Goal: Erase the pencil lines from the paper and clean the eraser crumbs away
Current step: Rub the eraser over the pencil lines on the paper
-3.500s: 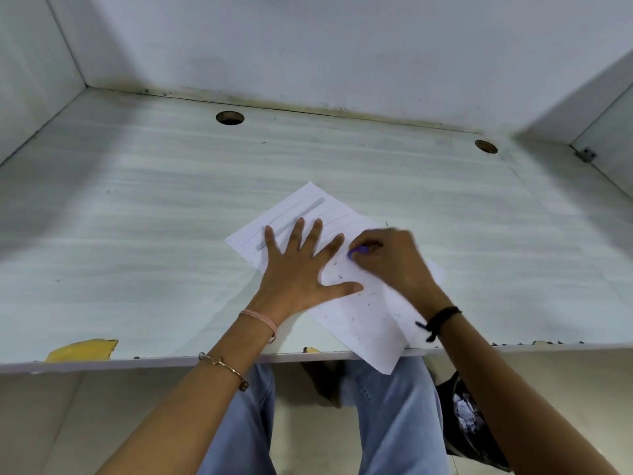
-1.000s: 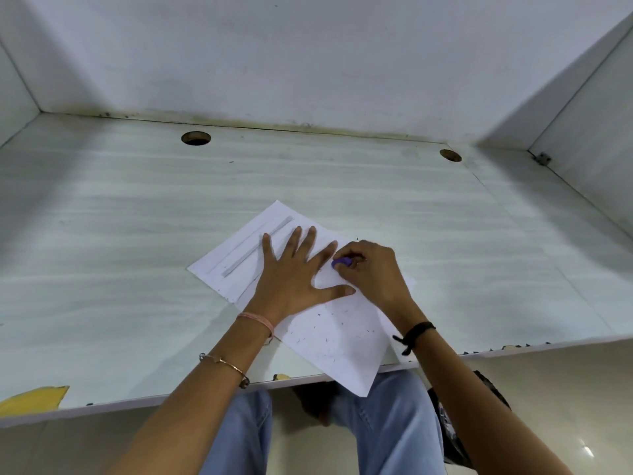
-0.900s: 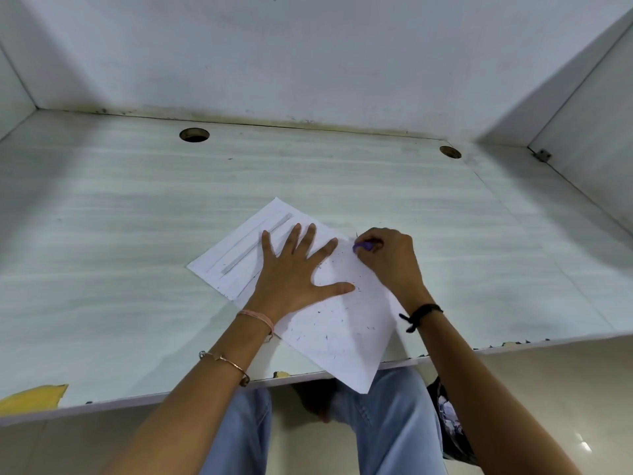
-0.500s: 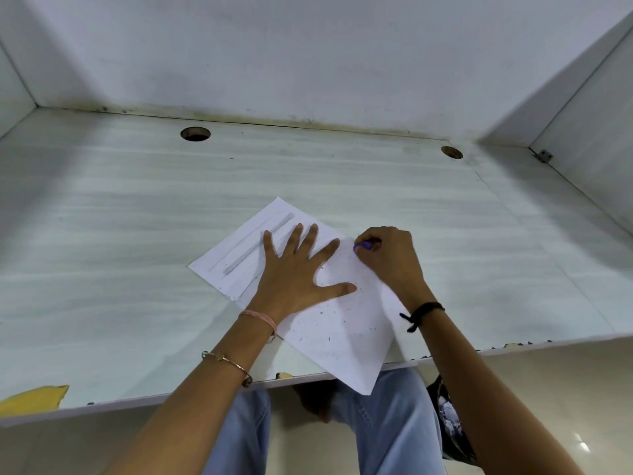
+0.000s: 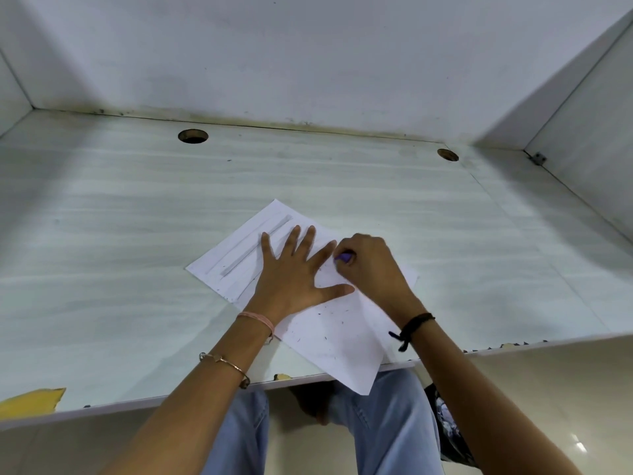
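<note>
Two hands work paper (image 5: 342,341) at the desk's (image 5: 137,234) front edge: left hand (image 5: 291,279) flat, pinning it; right hand (image 5: 373,269) pinching an eraser (image 5: 343,257), rubbing. The pencil lines (image 5: 255,245) beyond likely need erasing next.

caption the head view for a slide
Left hand pins the paper flat; right hand holds a purple eraser to it.

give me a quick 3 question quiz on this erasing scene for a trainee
1. True or false: the left hand lies flat, fingers spread, on the paper.
2. What does the right hand pinch? A) pencil B) purple eraser C) cloth
3. Which end of the paper shows pencil lines, far or near?
Key: 1 true; 2 B; 3 far, while dark crumbs dot the near part.
</note>
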A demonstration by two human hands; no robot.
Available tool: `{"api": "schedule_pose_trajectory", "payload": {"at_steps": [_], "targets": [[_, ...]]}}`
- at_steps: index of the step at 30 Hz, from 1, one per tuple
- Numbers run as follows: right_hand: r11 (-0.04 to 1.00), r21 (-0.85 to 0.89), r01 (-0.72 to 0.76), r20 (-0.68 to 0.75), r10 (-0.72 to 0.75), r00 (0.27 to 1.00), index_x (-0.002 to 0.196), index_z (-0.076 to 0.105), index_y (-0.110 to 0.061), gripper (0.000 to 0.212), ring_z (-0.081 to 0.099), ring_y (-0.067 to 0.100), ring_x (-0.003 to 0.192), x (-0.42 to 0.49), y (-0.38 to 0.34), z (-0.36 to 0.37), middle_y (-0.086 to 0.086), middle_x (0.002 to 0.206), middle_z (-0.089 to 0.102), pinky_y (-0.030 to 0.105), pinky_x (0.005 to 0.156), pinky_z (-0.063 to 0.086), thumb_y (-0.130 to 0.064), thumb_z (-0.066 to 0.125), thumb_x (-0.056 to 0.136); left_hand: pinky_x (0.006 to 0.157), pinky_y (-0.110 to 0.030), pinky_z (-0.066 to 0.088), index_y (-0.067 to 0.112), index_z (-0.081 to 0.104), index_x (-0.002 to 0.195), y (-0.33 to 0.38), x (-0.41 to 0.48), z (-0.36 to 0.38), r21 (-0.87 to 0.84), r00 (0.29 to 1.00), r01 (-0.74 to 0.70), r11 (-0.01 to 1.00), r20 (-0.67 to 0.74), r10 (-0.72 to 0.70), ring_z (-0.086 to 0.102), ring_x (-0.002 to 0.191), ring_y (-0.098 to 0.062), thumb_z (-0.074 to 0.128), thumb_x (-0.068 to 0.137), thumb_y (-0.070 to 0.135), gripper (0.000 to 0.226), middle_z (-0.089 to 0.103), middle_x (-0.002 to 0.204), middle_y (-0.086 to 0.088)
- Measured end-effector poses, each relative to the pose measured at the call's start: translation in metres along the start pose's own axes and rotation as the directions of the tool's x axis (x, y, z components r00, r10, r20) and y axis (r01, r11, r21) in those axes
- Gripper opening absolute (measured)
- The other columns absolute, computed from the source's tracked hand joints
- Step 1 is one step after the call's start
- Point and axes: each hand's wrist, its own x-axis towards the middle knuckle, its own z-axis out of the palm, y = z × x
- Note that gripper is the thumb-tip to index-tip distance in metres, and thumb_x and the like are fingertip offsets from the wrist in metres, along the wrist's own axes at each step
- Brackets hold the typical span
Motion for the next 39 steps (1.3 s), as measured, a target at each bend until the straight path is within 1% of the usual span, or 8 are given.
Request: {"api": "schedule_pose_trajectory", "payload": {"at_steps": [4,9,15,21,26,28,34,39], "targets": [[0.983,0.007,-0.185,-0.135,0.184,0.974,0.077,0.073,-0.007,0.015,0.066,0.024,0.077,0.017,0.033,-0.026,0.006,0.079,0.071,0.032,0.069,0.052,0.001,0.061,0.076,0.11,-0.069,-0.013,0.049,0.002,0.152,0.002,-0.002,-0.003,-0.06,1.0,0.004,0.998,-0.018,-0.006,-0.013,0.151,-0.02,0.014,0.069,0.093,0.095,-0.011,0.164,0.003],[0.992,0.124,-0.008,0.004,0.008,1.0,0.078,0.072,-0.01,0.014,0.056,0.006,0.065,-0.005,-0.005,0.0,-0.008,0.069,0.063,0.008,0.062,0.042,0.0,0.063,0.075,0.11,-0.069,-0.011,0.048,0.0,0.153,0.0,0.0,0.001,-0.016,1.0,0.001,1.0,-0.013,-0.001,-0.013,0.15,-0.02,0.015,0.071,0.093,0.094,-0.011,0.164,0.002],[0.975,0.094,-0.203,-0.145,0.215,0.966,0.076,0.072,-0.008,0.015,0.064,0.02,0.073,0.014,0.038,-0.021,0.005,0.079,0.071,0.026,0.065,0.05,0.001,0.06,0.077,0.111,-0.069,-0.012,0.048,-0.001,0.152,0.001,-0.001,-0.003,-0.048,1.0,0.0,0.999,-0.012,-0.001,-0.014,0.15,-0.021,0.004,0.063,0.096,0.102,-0.011,0.164,0.002],[0.986,0.165,-0.029,-0.033,0.035,0.999,0.078,0.071,-0.006,0.008,0.055,0.012,0.064,-0.006,-0.001,0.003,0.004,0.071,0.066,0.011,0.06,0.041,-0.001,0.064,0.076,0.11,-0.07,-0.01,0.047,-0.001,0.153,-0.001,0.0,0.002,-0.013,1.0,-0.002,1.0,-0.012,0.002,-0.013,0.151,-0.021,0.006,0.065,0.095,0.1,-0.011,0.164,0.001],[0.96,0.177,-0.216,-0.13,0.24,0.962,0.075,0.071,-0.01,0.01,0.063,0.018,0.07,0.007,0.04,-0.015,0.002,0.073,0.069,0.017,0.06,0.047,-0.003,0.065,0.078,0.11,-0.068,-0.013,0.048,0.0,0.153,0.0,-0.002,-0.003,-0.068,1.0,0.006,0.998,0.003,-0.006,-0.015,0.15,-0.019,0.007,0.063,0.096,0.102,-0.012,0.164,0.003],[0.97,0.12,-0.21,-0.173,0.229,0.958,0.073,0.07,-0.009,0.013,0.064,0.02,0.071,0.013,0.037,-0.017,0.003,0.074,0.069,0.025,0.063,0.05,-0.001,0.061,0.077,0.11,-0.069,-0.011,0.048,0.0,0.153,0.001,-0.002,-0.004,-0.056,1.0,0.002,0.998,-0.007,-0.002,-0.014,0.15,-0.02,0.004,0.063,0.096,0.102,-0.011,0.164,0.002],[0.973,0.221,-0.069,-0.04,0.08,0.996,0.077,0.072,-0.01,0.007,0.056,0.002,0.06,-0.003,0.01,0.006,-0.004,0.068,0.065,0.009,0.058,0.042,-0.004,0.067,0.077,0.111,-0.069,-0.011,0.047,0.0,0.153,0.001,-0.001,-0.003,-0.024,1.0,0.008,1.0,0.01,-0.007,-0.013,0.151,-0.02,0.014,0.07,0.092,0.095,-0.011,0.164,0.002],[0.959,0.147,-0.243,-0.153,0.265,0.952,0.076,0.072,-0.005,0.011,0.066,0.022,0.074,0.017,0.043,-0.018,0.007,0.076,0.071,0.029,0.067,0.053,-0.001,0.061,0.078,0.11,-0.068,-0.013,0.047,0.0,0.153,0.002,-0.003,-0.006,-0.058,1.0,0.009,0.998,0.014,-0.008,-0.015,0.15,-0.02,0.015,0.071,0.093,0.095,-0.012,0.164,0.002]]}}
